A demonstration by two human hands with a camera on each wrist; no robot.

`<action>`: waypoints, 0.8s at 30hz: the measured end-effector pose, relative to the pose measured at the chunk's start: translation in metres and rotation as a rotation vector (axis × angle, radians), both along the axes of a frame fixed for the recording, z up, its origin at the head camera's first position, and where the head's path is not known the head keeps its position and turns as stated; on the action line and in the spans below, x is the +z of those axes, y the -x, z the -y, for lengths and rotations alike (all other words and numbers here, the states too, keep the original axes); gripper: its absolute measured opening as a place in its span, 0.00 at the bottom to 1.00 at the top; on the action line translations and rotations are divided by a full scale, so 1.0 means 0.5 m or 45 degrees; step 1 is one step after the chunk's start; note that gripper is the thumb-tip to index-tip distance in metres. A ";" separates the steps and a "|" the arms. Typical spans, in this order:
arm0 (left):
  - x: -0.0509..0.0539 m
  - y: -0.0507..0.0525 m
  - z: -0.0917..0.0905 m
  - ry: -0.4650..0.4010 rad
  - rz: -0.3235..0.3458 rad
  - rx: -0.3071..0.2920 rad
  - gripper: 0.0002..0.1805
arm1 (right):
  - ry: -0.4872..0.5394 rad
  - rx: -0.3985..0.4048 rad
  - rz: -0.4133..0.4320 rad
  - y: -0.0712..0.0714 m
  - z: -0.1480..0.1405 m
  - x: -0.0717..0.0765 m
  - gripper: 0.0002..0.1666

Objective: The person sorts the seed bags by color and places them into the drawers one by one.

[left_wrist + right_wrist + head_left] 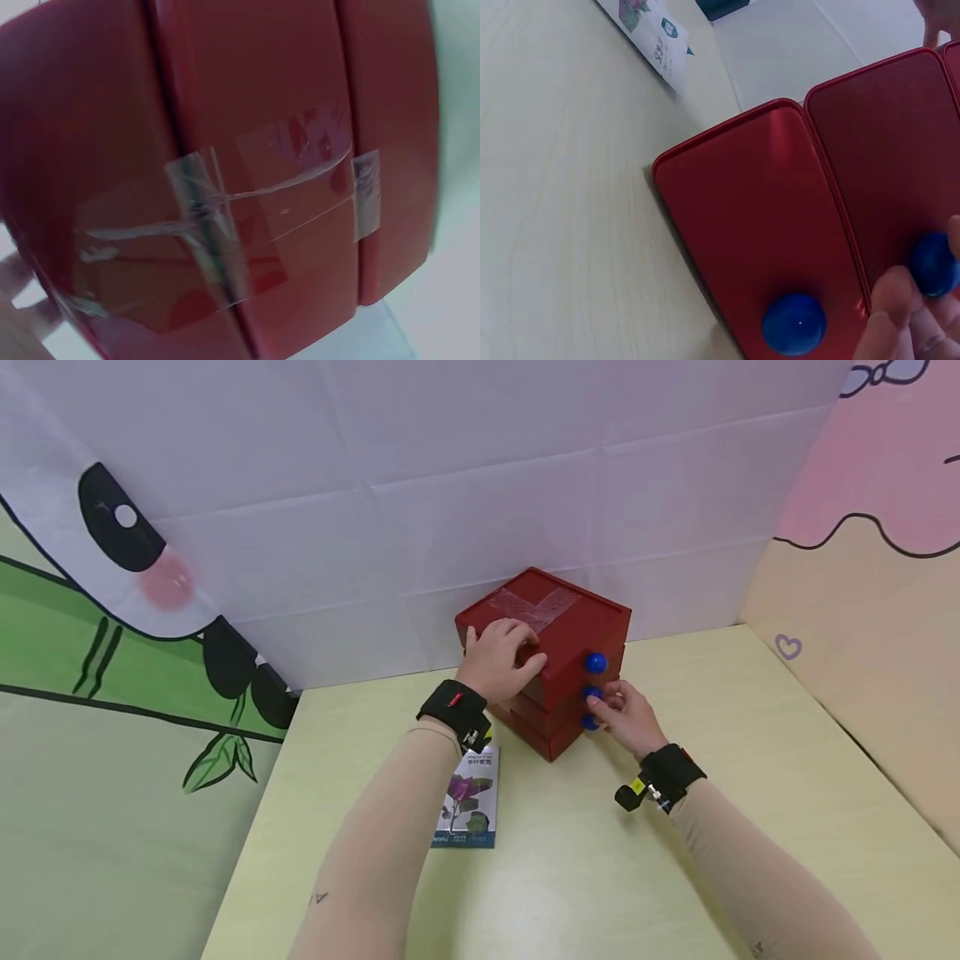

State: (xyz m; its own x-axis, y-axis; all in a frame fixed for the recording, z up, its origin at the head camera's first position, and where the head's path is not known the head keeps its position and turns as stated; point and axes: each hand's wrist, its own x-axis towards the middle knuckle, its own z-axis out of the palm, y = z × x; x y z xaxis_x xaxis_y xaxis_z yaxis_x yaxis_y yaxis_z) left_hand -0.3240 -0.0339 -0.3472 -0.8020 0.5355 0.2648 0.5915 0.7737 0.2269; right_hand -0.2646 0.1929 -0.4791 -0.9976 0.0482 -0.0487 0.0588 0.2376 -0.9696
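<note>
A red box of stacked drawers (570,727) stands at the back of the table, with clear tape across its top and, in the left wrist view, over the seams of its side (285,247). My left hand (498,660) rests on the box's top near edge, fingers bent over it. Three blue knobs run down the right-hand face. My right hand (628,718) pinches the middle knob (592,693) between thumb and fingers. In the right wrist view, fingertips (892,296) hold that knob (934,264), while the lowest knob (794,324) is untouched. The drawers look closed.
A packet with a purple plant picture (472,802) lies on the table left of the box, partly behind my left forearm. A pale cloth wall (375,552) stands directly behind the box, and a printed panel (862,635) borders the table's right side.
</note>
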 end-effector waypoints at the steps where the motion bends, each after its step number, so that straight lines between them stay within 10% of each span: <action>1: 0.002 -0.004 -0.005 0.026 -0.004 0.013 0.26 | -0.006 -0.001 0.001 -0.001 -0.002 -0.001 0.33; 8: 0.016 -0.026 -0.035 0.213 -0.047 0.072 0.48 | -0.222 0.002 0.006 -0.012 -0.016 -0.016 0.35; 15: 0.025 -0.032 -0.056 0.355 -0.061 0.091 0.50 | -0.568 0.084 0.047 -0.005 -0.020 -0.042 0.34; 24: 0.027 -0.029 -0.102 0.423 -0.029 0.080 0.46 | -0.704 0.154 0.091 0.019 -0.010 -0.059 0.32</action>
State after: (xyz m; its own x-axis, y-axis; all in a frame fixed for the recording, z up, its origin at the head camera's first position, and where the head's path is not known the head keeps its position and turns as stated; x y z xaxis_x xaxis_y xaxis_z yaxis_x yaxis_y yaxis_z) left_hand -0.3094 0.0169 -0.3336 -0.8319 0.5453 0.1023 0.5425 0.8382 -0.0564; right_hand -0.2740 0.1976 -0.5087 -0.9928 -0.0283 -0.1163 0.0608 0.7179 -0.6935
